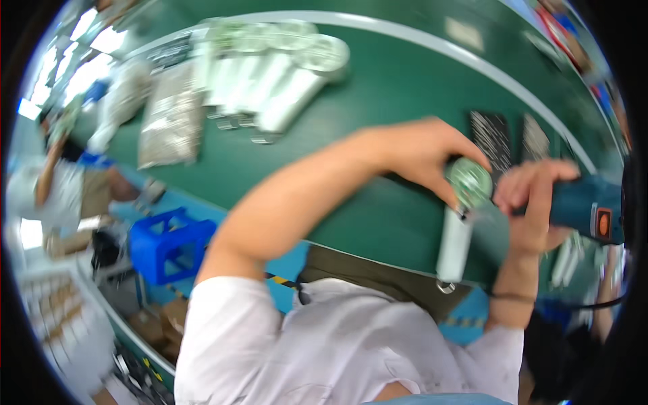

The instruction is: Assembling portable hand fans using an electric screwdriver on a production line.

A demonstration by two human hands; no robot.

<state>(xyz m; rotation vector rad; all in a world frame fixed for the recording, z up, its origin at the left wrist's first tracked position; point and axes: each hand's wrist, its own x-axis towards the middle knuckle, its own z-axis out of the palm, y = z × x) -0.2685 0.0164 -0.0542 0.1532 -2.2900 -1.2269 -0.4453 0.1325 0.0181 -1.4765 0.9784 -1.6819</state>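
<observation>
My left hand (432, 152) is closed round the round green head of a handheld fan (455, 243). Its white handle points toward me, with a metal ring at the end. My right hand (533, 196) grips a teal power screwdriver (586, 206) held sideways, its front end toward the fan just below the head. Whether the tip touches the fan is blurred. Beyond my hands lies a dark tray of small, pale parts (491, 138), perhaps screws.
Several similar fans (290, 94) lie in a row on the green table (385, 74). Left of them is a clear bag of parts (172, 118). A blue plastic stool (169, 243) stands on the floor. A cable (587, 305) runs at right. Another person (61, 182) sits at far left.
</observation>
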